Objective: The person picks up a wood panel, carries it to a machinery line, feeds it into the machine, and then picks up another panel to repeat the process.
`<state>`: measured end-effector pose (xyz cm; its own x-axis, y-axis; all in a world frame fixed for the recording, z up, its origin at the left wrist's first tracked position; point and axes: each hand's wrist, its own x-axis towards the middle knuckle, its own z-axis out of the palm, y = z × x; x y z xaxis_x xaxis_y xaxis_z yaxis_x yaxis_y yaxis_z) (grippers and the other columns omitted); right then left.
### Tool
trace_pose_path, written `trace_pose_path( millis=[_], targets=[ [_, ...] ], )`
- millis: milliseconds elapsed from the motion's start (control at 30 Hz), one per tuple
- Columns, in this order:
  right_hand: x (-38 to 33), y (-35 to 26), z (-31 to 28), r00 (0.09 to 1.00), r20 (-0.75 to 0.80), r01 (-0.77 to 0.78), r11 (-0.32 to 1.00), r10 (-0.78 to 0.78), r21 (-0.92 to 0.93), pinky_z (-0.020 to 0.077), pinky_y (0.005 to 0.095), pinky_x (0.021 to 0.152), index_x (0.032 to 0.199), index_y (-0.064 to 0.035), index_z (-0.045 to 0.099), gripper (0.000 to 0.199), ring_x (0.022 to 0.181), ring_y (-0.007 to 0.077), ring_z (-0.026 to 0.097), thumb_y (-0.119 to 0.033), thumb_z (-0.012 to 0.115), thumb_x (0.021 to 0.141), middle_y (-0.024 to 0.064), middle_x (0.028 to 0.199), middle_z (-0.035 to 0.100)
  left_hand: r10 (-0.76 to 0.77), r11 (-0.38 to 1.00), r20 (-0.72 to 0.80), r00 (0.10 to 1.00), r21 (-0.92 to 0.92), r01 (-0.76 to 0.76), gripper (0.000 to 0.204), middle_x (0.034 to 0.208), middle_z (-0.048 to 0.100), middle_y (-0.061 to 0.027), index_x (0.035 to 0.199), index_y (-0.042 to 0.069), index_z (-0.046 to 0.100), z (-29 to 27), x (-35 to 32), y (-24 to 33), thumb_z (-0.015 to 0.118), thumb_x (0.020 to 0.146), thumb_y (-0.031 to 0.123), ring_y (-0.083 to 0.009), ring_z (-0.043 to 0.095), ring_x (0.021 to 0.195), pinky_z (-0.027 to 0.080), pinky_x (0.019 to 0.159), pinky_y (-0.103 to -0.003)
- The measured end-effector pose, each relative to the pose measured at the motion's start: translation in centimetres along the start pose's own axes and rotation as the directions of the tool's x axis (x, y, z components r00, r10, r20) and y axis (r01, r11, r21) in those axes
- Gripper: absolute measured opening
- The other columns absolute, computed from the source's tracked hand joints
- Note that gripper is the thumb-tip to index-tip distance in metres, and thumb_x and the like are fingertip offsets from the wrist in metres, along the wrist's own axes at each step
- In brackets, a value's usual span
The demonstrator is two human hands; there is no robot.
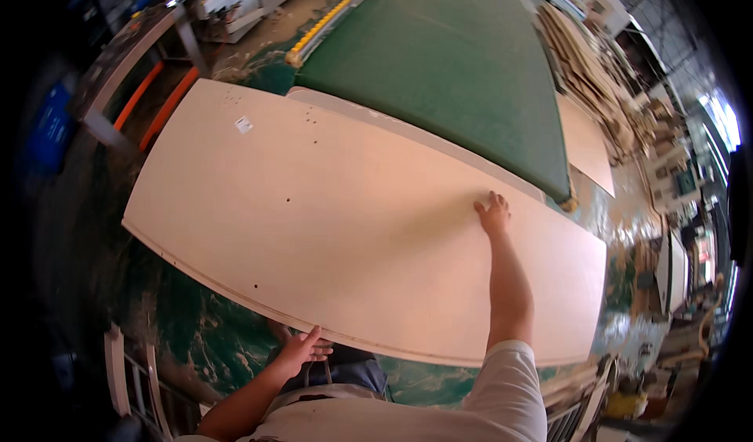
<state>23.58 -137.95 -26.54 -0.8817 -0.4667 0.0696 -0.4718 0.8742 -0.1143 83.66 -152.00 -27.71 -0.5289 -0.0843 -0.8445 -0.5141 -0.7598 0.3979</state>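
Note:
A long pale wooden panel (pixel 361 230) lies across in front of me, with several small drilled holes and a white label (pixel 244 124) on its left half. My right hand (pixel 494 214) rests on its surface toward the far edge, fingers spread and arm stretched out. At the near edge, left of the middle, my left hand (pixel 298 351) is open, with its thumb up by the rim and its fingers pointing right. Whether it touches the edge I cannot tell. Neither hand grips anything.
Beyond the panel runs a wide green conveyor belt (pixel 439 73) with a yellow roller strip (pixel 337 17) on its left. Stacked boards (pixel 588 81) stand at the right. A workbench (pixel 129 58) with orange bars is at far left, and a metal rack (pixel 137 375) at lower left.

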Motion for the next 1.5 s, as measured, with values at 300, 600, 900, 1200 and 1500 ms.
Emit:
trace_pose_path(
  millis=[300,600,900,1200,1500],
  targets=[
    [9.4,-0.1,0.6,0.947,0.162,0.290,0.955,-0.279,-0.053,0.0433,0.0560,0.102,0.130,-0.0001,0.057,0.096,0.130,0.0442,0.048,-0.065,0.084,0.065,0.0298,0.141,0.050,0.212,0.971,-0.405,0.890,-0.014,-0.238,0.048,0.097,0.072,-0.0100,0.118,0.005,0.059,1.9,1.3,-3.8,0.060,0.099,0.049,-0.0202,0.074,0.084,0.057,0.073,-0.032],
    [7.7,2.7,-0.3,0.931,0.160,0.324,0.944,-0.329,0.060,0.0477,0.0539,0.091,0.102,0.0019,0.066,0.065,0.106,0.0453,0.058,-0.059,0.073,0.081,0.0257,0.106,0.064,0.207,0.959,-0.349,0.914,-0.111,-0.260,0.050,0.101,0.072,-0.0135,0.117,0.007,0.059,1.5,-1.3,-7.1,0.056,0.099,0.054,-0.0245,0.072,0.093,0.057,0.081,-0.036],
    [-8.9,3.2,-0.9,0.934,0.022,0.354,0.929,-0.358,0.110,0.0472,0.0532,0.080,0.084,-0.0006,0.065,0.054,0.092,0.0400,0.058,-0.053,0.078,0.080,0.0213,0.091,0.062,0.130,0.896,-0.381,0.916,-0.351,-0.273,0.052,0.114,0.069,-0.0120,0.126,0.009,0.055,-2.1,-6.8,-23.9,0.055,0.100,0.054,-0.0230,0.069,0.101,0.056,0.086,-0.039],
    [-15.5,6.3,-0.8,0.949,-0.001,0.301,0.911,-0.314,0.281,0.0464,0.0473,0.066,0.069,0.0035,0.064,0.053,0.066,0.0321,0.057,-0.044,0.069,0.091,0.0161,0.069,0.062,0.068,0.831,-0.393,0.917,-0.486,-0.270,0.063,0.137,0.058,-0.0052,0.140,0.016,0.048,-1.5,-9.4,-28.0,0.065,0.094,0.055,-0.0225,0.055,0.127,0.045,0.101,-0.047],
    [-13.2,15.1,2.0,0.919,0.269,0.276,0.957,-0.289,0.087,0.0461,0.0557,0.068,0.071,0.0074,0.066,0.058,0.068,0.0448,0.063,-0.035,0.040,0.100,0.0282,0.073,0.067,-0.042,0.861,-0.419,0.907,-0.476,-0.180,0.063,0.132,0.059,-0.0011,0.138,0.018,0.051,-1.3,-12.4,-25.5,0.068,0.092,0.057,-0.0175,0.057,0.116,0.046,0.094,-0.041]
  ],
)
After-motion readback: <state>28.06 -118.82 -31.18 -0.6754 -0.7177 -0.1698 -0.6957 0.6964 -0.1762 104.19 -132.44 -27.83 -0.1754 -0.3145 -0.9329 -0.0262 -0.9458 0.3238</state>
